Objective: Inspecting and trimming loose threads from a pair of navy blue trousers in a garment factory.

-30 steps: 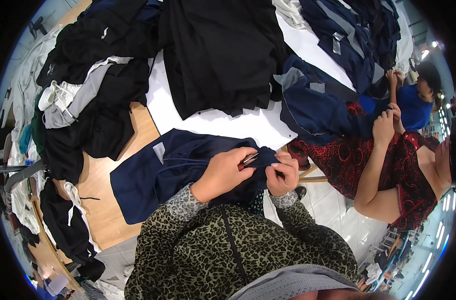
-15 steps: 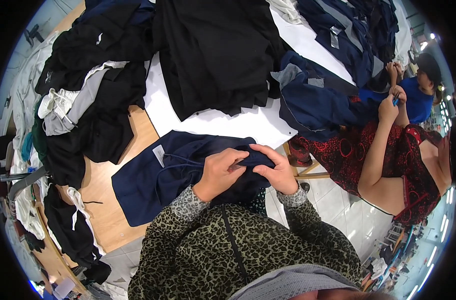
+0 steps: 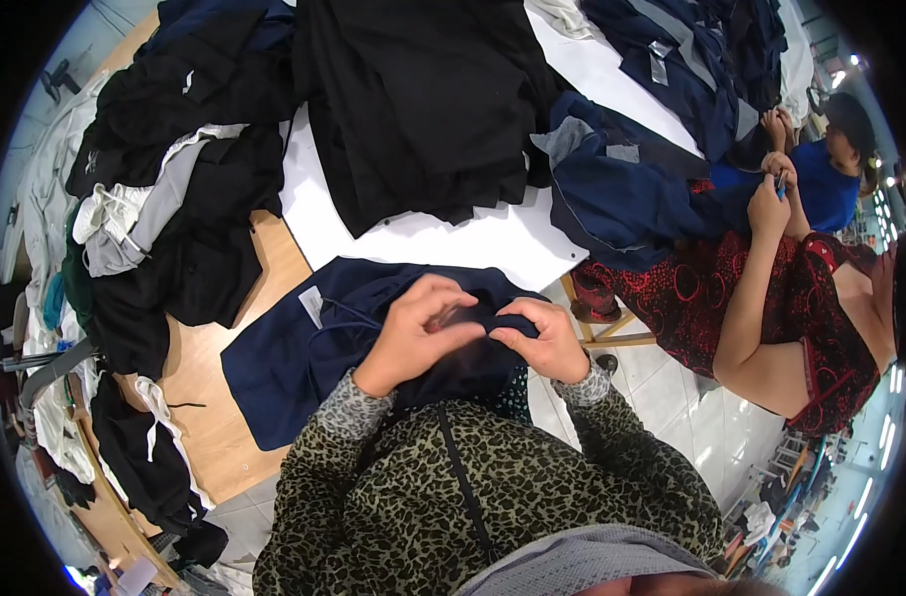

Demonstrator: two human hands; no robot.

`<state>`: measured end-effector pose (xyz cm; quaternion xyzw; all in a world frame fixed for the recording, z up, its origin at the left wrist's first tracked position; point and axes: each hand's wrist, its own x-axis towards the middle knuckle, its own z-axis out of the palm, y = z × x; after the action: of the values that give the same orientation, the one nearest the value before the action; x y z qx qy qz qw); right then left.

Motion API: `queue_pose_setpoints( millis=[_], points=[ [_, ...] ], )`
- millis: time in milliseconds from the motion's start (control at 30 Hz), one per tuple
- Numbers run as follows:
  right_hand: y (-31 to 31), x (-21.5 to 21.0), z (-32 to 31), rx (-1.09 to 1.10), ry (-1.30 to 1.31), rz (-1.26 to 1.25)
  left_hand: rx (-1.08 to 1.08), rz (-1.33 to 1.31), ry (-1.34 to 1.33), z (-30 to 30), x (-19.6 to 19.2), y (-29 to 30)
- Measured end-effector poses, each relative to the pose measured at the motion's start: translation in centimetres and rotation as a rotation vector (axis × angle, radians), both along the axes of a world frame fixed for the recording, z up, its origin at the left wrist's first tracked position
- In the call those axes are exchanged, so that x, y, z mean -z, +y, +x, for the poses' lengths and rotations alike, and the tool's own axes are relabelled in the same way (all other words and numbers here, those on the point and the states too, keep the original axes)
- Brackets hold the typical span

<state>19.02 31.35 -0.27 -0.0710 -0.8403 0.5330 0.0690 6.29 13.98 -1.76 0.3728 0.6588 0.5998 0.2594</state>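
Observation:
A navy blue garment (image 3: 304, 363) with a small white label lies over the near edge of a wooden table (image 3: 210, 422). My left hand (image 3: 413, 333) pinches a fold of its dark cloth near my chest. My right hand (image 3: 544, 338) grips the same fold from the other side, thumb and fingers closed on the fabric. Both hands nearly touch, and the cloth bunches up between them. My sleeves are leopard-patterned.
Piles of black garments (image 3: 423, 99) and navy garments (image 3: 622, 189) cover the table, with a white sheet (image 3: 453, 243) between them. Grey and white clothes (image 3: 125, 214) lie at the left. A seated person in a red patterned dress (image 3: 761, 298) works at the right.
My hands have shifted along the navy garment and closed in on one fold. The person at the right has raised a hand higher.

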Motion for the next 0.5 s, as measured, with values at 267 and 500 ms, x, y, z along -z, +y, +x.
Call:
queue_pose_setpoints(
  millis=[267,500],
  points=[
    [-0.4,0.3,-0.6,0.007,-0.078,0.02,0.03,0.001,0.52,0.8,-0.7,2.1],
    [-0.2,1.3,-0.7,0.016,-0.173,-0.241,0.032,-0.056,0.116,1.1,-0.1,2.2]
  ],
)
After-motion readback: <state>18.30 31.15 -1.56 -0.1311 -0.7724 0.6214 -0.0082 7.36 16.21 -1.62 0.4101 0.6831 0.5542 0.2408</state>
